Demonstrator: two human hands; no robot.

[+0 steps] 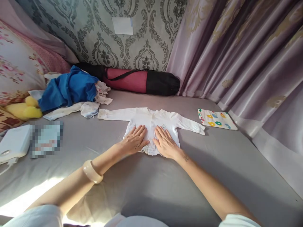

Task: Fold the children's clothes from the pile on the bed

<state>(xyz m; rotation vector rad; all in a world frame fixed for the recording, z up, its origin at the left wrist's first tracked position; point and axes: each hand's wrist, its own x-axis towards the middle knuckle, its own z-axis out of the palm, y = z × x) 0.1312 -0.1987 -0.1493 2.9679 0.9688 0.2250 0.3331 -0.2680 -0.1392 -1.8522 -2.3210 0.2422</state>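
Observation:
A small white long-sleeved shirt (153, 118) lies spread on the grey sheet (151, 183), its sleeves stretched out to both sides. My left hand (135, 139) rests flat on the left half of the shirt's body, fingers extended. On the right half my right hand (165, 142) lies flat too, fingers pointing up and inward. Between the two hands a strip of the shirt's front shows. The palms hide part of the shirt's lower half. Neither hand grips anything.
A folded patterned cloth (217, 119) lies at right. Blue cloth (69, 88) tops a clothes pile at left, near a yellow plush (25, 108), a white device (15, 142) and a blurred item (46, 138). A red and black bag (127, 80) lies along the wall; curtains (227, 56) hang right.

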